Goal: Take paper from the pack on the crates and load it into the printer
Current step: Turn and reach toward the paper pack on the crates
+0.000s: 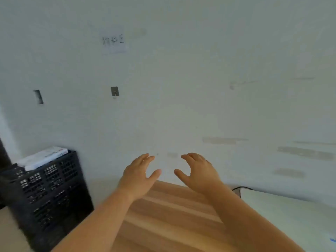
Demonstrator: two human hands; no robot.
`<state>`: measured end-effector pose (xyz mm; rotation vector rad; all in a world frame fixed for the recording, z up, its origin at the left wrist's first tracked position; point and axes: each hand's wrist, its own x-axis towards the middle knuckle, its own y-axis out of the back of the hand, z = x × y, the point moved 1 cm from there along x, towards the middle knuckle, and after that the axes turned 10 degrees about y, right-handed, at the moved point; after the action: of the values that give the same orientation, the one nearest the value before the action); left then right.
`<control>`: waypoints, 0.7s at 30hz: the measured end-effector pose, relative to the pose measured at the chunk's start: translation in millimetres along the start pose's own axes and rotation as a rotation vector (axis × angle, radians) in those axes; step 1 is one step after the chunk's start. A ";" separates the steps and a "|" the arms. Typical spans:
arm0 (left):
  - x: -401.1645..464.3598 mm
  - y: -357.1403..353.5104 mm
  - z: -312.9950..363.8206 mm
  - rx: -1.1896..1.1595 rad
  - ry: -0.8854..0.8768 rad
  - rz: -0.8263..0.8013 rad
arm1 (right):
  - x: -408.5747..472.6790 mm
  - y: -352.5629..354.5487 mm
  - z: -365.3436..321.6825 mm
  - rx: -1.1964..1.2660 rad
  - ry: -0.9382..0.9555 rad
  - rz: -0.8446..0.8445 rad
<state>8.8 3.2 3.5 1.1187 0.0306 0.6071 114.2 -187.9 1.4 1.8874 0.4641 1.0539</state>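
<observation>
Both hands are hovering empty above the wooden table (169,215), palms down: the left hand (139,176) is spreading its fingers loosely with the thumb angled out, and the right hand (198,171) is curling its fingers slightly, neither one touching or gripping anything. The paper pack (42,158) is lying well off to the left, resting on top of the black crates (49,190) against the wall (181,88), a white wrapped block with a bit of red printing near one end. The printer (287,213) is sitting at the right edge of the table, pale and flat-topped, with a dark cable (241,188) trailing behind it (its tray is not showing from here). Nothing is being carried yet, so the fetching step is likely just beginning. The pack is probably dense and fairly heavy for its size, stiff as a block but with a slick wrapper, so gripping it by the long sides would be steadier. Loose sheets, by contrast, will be light and floppy, prone to fanning and sliding, so pinching a stack along both short edges should be keeping it square.
</observation>
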 end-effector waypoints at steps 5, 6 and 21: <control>-12.2 23.9 -71.1 0.073 0.121 0.014 | 42.4 -57.6 -49.4 0.096 0.134 -0.080; -13.7 30.8 -85.7 0.077 0.138 0.024 | 50.2 -67.8 -63.7 0.112 0.165 -0.091; -18.9 148.1 -369.2 0.179 0.385 0.153 | 171.9 -230.0 -296.6 0.174 0.400 -0.227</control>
<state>-190.2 345.0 -43.6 1.1687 0.3391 0.9663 -9.0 203.9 -40.5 1.7190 1.0043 1.2711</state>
